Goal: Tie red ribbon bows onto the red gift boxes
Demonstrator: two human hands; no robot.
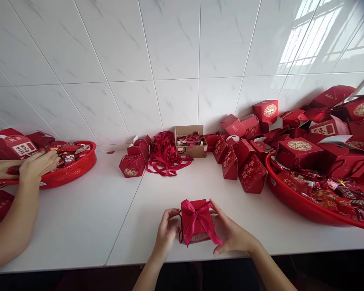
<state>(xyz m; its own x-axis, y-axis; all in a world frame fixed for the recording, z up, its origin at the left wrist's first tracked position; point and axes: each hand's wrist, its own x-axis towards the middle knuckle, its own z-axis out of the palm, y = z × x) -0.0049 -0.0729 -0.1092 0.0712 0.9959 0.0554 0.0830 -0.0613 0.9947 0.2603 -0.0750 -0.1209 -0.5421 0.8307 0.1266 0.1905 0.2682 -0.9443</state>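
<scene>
A small red gift box stands near the table's front edge, between my hands. A magenta ribbon bow is tied on its top, with tails hanging down the front. My left hand curls against the box's left side, next to a dark cord loop. On the right side, my right hand has its fingers at the back corner and its thumb apart, near a ribbon tail. Gold print shows low on the front, partly covered by the ribbon.
A red ribbon pile and an open cardboard box lie by the tiled wall. Red boxes and a candy-filled red basket stand right. At left, a co-worker's hands reach over another red basket.
</scene>
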